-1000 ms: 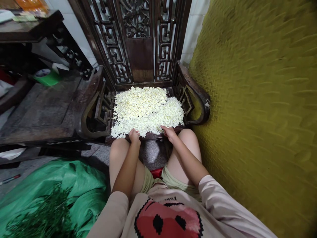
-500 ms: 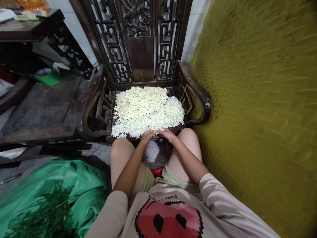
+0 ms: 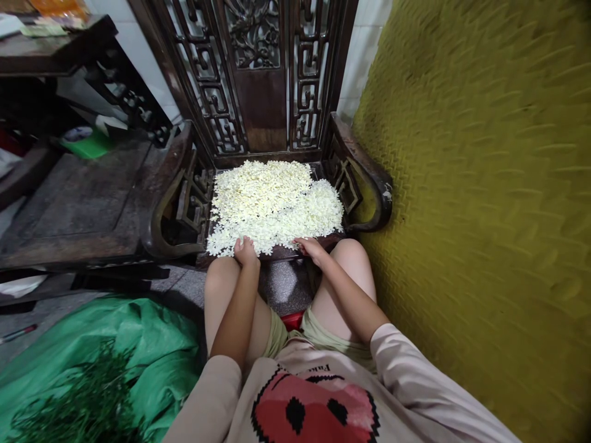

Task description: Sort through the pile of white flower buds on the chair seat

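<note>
A wide layer of small white and pale-yellow flowers (image 3: 270, 197) covers the seat of a dark carved wooden chair (image 3: 261, 104). At the near left edge of the flowers is my left hand (image 3: 246, 251), its fingers curled down and touching the blossoms. What lies between those fingertips is too small to tell. My right hand (image 3: 310, 247) rests by the front edge of the seat above my right knee, thumb and forefinger pinched together. Anything in that pinch is too small to name. A gap separates the two hands.
The chair's curved armrests (image 3: 381, 194) flank the flowers. On the right rises a yellow textured sheet (image 3: 480, 184). A green bag (image 3: 152, 332) with leafy green stems (image 3: 87, 394) lies at lower left. A green container (image 3: 87, 144) sits on another wooden seat (image 3: 83, 197).
My left hand has moved left, away from my right hand, to the near left edge of the flowers. My right hand has stayed almost in place.
</note>
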The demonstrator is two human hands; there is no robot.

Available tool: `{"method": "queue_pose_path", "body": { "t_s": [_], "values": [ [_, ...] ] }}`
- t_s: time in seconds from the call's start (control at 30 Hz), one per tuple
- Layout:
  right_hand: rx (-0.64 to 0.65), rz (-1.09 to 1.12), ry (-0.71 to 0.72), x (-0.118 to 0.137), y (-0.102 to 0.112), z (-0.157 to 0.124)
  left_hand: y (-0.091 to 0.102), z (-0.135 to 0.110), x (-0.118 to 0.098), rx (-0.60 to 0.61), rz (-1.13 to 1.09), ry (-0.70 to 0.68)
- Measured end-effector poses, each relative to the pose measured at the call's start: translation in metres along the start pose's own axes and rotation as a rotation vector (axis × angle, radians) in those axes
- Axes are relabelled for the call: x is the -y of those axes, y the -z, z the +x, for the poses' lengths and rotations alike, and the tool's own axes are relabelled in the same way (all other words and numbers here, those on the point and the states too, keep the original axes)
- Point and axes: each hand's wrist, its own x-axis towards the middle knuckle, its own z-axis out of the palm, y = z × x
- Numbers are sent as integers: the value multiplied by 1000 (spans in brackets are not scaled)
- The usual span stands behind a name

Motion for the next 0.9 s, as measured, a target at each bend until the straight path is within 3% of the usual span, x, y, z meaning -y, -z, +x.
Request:
{"method": "queue_pose_path", "body": {
  "t_s": [0.1, 0.17, 0.33, 0.43, 0.53, 0.63, 0.73, 0.9],
  "values": [
    [-3, -3, -1, 2, 0, -2, 1, -8, 3, 31, 18, 45],
    [15, 0, -4, 4, -1, -4, 1, -17, 6, 127, 105, 45],
    [173, 58, -54, 6, -4, -5, -4, -43, 15, 634, 351, -131],
    [231, 69, -79, 3, -6, -5, -5, -55, 19, 824, 486, -319],
    [258, 29, -75, 0, -8, -5, -4, -59, 19, 873, 592, -500],
    [257, 2, -92, 1, -9, -6, -2, -57, 18, 843, 635, -570],
    [192, 21, -104, 6, -9, -9, -3, -55, 18, 818, 594, -478],
    [89, -26, 34, 9, -7, -12, -3, -53, 20, 800, 553, -347]
  ]
}}
